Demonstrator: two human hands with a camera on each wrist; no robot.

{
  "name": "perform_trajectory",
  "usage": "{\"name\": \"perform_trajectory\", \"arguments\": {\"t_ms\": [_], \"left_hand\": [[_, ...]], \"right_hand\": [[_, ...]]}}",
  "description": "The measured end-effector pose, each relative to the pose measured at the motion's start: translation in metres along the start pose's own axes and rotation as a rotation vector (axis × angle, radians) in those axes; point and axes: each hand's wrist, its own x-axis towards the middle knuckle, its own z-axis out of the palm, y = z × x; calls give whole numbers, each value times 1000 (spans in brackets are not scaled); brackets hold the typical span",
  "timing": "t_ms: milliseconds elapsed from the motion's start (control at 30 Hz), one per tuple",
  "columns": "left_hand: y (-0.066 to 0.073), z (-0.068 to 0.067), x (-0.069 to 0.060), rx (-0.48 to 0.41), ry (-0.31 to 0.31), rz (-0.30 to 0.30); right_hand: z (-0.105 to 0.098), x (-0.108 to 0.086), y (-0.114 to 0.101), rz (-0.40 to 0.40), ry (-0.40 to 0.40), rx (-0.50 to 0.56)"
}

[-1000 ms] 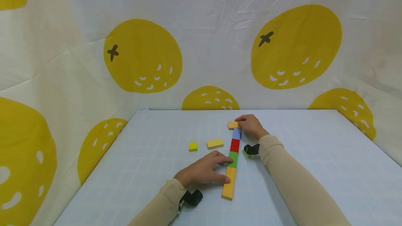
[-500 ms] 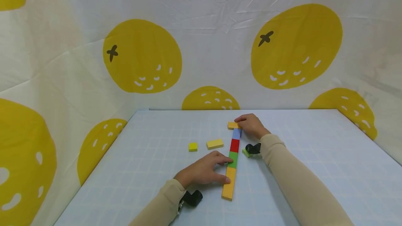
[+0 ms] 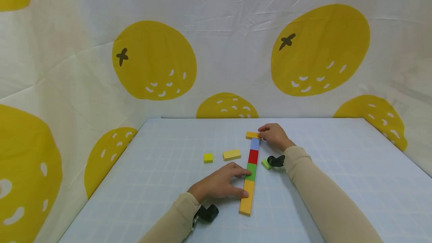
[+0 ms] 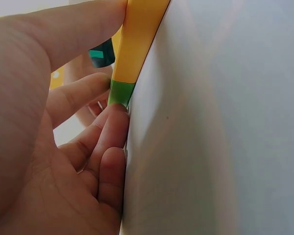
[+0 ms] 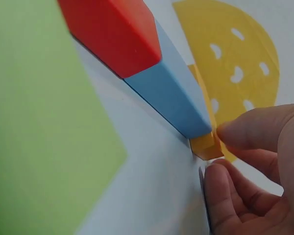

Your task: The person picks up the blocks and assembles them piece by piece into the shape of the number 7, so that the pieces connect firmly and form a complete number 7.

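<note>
Contact by spread-fingered left hand (image 3: pixel 221 181) with long orange rectangular block (image 3: pixel 247 204) and green rectangular block (image 3: pixel 252 168), by right hand (image 3: pixel 275 136) with far orange crosswise block (image 3: pixel 251 135); cannot tell if pinching.

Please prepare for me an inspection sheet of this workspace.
Surface: pale table, grid pattern.
Job's things: near orange block, green block, red block, blue block in a row; far orange block crosswise at far end.
Clutter: yellow block, pale yellow block left of the row; light green block right.
Hands: left hand touches near orange and green blocks; right hand at far orange block's end.
Cables: nothing seen.
Surroundings: white sheet, yellow fruit print.
</note>
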Motion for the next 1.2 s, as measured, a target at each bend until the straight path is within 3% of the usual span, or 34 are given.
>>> {"name": "perform_trajectory", "arguments": {"t_ms": [367, 833, 1200], "left_hand": [[2, 0, 0, 6, -2, -11], [3, -1, -2, 13, 0, 1], [2, 0, -1, 2, -4, -9]], "right_hand": [[1, 2, -3, 61, 1, 5], [1, -1, -6, -5, -51, -5], [3, 0, -1, 9, -44, 0]]}}
